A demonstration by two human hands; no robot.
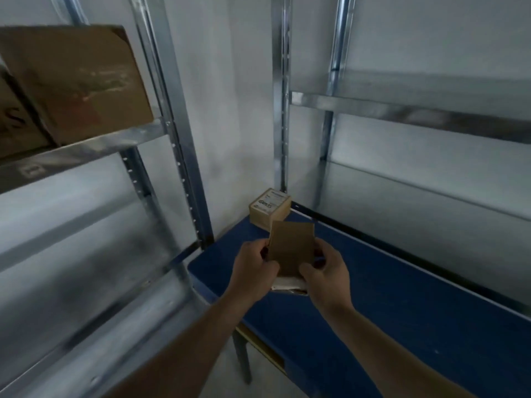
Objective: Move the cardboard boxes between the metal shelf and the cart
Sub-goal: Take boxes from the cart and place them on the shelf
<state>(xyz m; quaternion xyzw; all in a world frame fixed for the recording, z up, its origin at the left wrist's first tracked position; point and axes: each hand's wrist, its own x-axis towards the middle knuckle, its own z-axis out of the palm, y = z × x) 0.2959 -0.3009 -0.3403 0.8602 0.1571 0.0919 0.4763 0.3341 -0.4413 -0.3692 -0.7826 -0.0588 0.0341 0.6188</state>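
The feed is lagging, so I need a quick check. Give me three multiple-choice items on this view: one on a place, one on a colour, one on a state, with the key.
1. Where is the labelled box?
A) at the far corner of the cart top
B) on the floor
C) inside a bin

2. What colour is the cart top?
A) red
B) blue
C) green

3. What are the left hand and right hand doing?
A) both hold the plain box
B) only the left holds it
C) both hang idle

Key: 1 A, it sits at the cart's far corner. 2 B, the surface is plainly blue. 3 A, fingers of both hands grip the box's sides above the cart.
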